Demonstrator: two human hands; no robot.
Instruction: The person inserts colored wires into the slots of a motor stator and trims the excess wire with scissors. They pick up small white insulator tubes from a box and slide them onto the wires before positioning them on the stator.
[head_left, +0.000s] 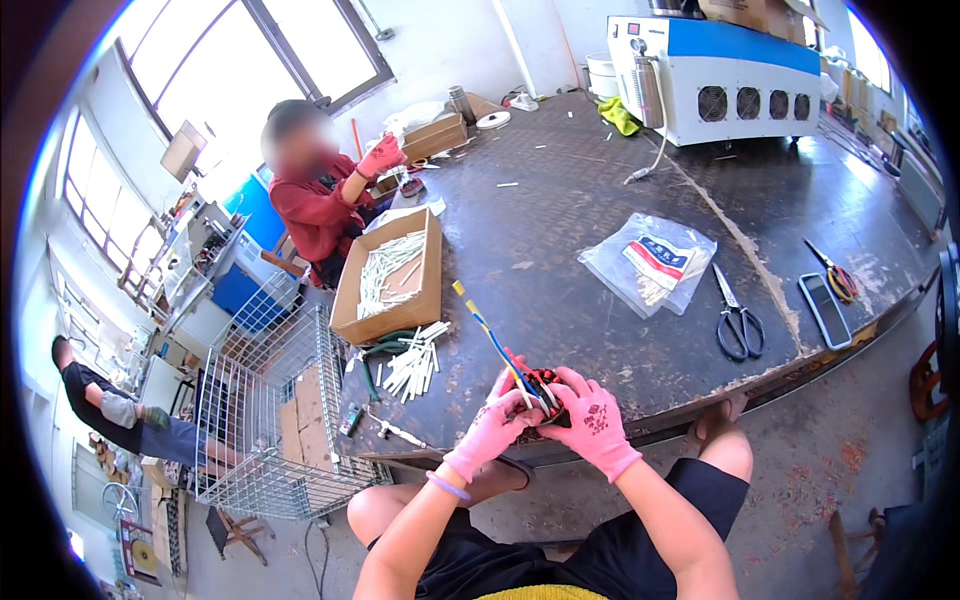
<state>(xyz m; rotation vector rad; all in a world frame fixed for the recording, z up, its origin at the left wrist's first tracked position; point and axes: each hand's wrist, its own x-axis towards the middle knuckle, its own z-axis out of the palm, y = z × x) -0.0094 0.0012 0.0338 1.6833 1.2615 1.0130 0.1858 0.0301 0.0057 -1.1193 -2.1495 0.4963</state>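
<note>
At the table's near edge, I hold a small round wound part [543, 388] with dark, reddish windings between my two pink-gloved hands. White sleeves show at its top, and blue and yellow wires [486, 326] stick up from it to the far left. The fingers of my left hand [503, 416] are closed on its left side, pinching near the white sleeves. On the other side my right hand [590, 418] wraps it, with the fingertips on its upper edge. The gloves hide most of the part. Loose white tubes [414, 366] lie on the table left of my hands.
A cardboard box [432, 270] of white tubes stands behind the loose ones. Right of my hands lie a clear bag [610, 258], black-handled scissors [740, 330], a phone [824, 310] and smaller scissors [840, 280]. A wire cart [262, 450] adjoins the table's left side. Another person [310, 205] works beyond it.
</note>
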